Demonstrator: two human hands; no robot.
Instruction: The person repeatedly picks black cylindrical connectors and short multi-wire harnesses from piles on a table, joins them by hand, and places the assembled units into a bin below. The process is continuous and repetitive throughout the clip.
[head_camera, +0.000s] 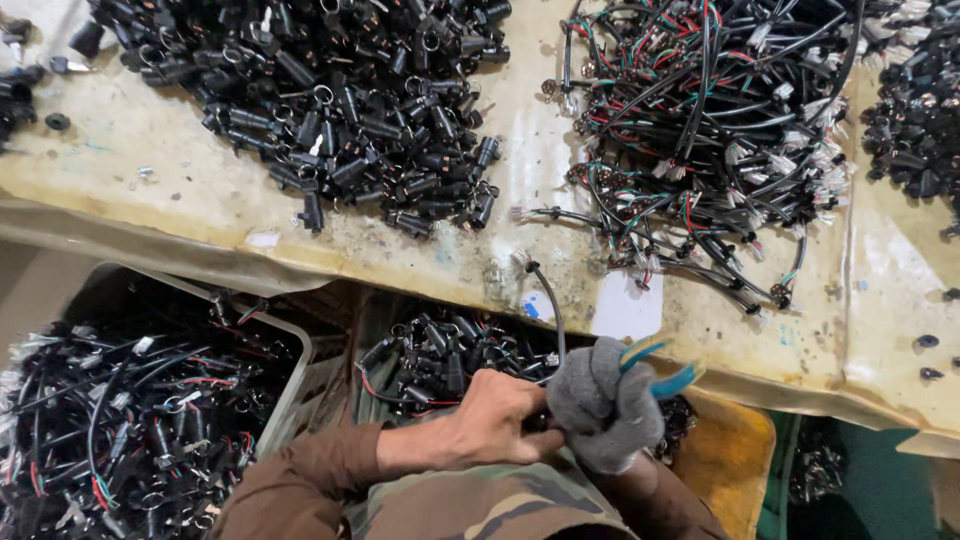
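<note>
Worktable edge (700, 365) — both hands (500, 415) gripping black cable (548, 295)

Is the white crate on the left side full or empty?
Full: black cable pieces fill the white crate up to its rim.

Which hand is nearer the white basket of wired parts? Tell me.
Left. The bare left hand sits just right of the white basket, above the person's lap. The grey-gloved right hand, holding blue-handled pliers, is farther right.
</note>
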